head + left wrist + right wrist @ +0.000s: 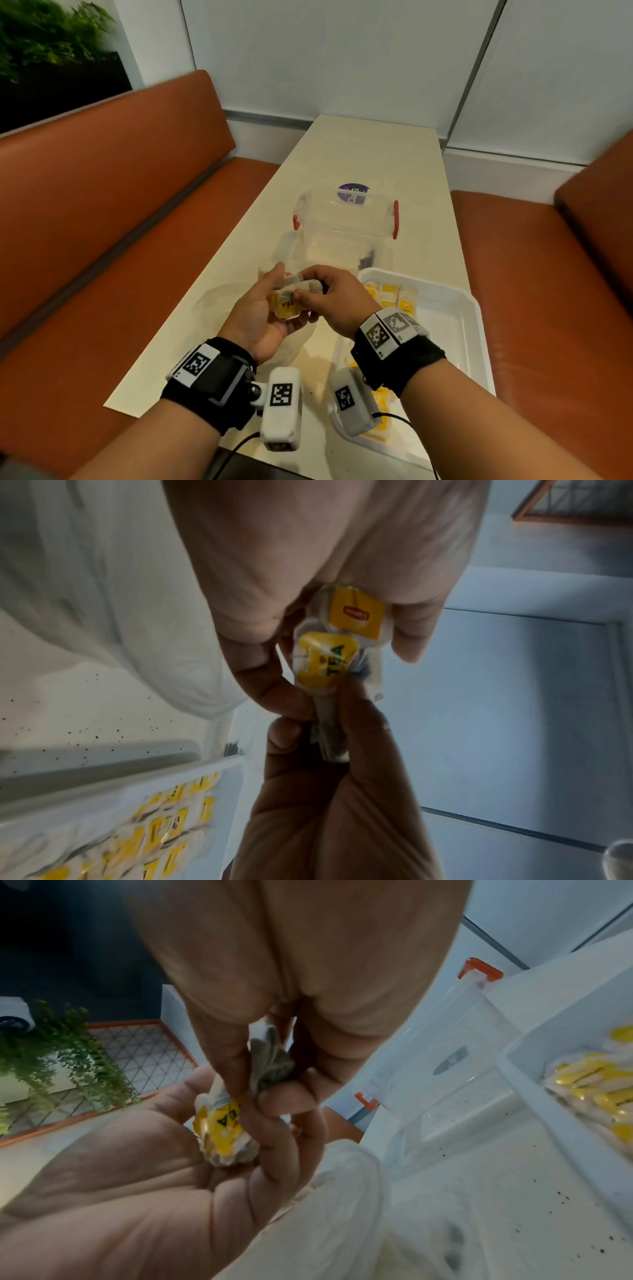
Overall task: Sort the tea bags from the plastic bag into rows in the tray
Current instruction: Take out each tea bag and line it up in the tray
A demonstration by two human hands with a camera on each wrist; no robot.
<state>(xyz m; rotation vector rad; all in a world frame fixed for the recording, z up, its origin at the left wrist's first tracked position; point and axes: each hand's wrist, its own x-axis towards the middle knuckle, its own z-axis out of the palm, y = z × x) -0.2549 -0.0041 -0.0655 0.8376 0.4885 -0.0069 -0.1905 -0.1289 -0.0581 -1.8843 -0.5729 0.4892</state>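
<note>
My left hand (270,308) is raised above the table, palm up, cupping a small stack of tea bags (286,305) with yellow tags. In the left wrist view the yellow tags (342,639) sit between its fingers. My right hand (322,294) meets it from the right and pinches one tea bag (270,1058) at the top of the stack between thumb and fingers. The white tray (472,308) lies on the right of the table, with rows of yellow-tagged tea bags (394,298) in it. The crumpled clear plastic bag (346,1191) lies on the table under my hands.
A clear plastic box (346,222) with red latches stands on the cream table (370,150) just beyond my hands. Orange bench seats (102,205) run along both sides. Dark tea crumbs speckle the tabletop near the tray.
</note>
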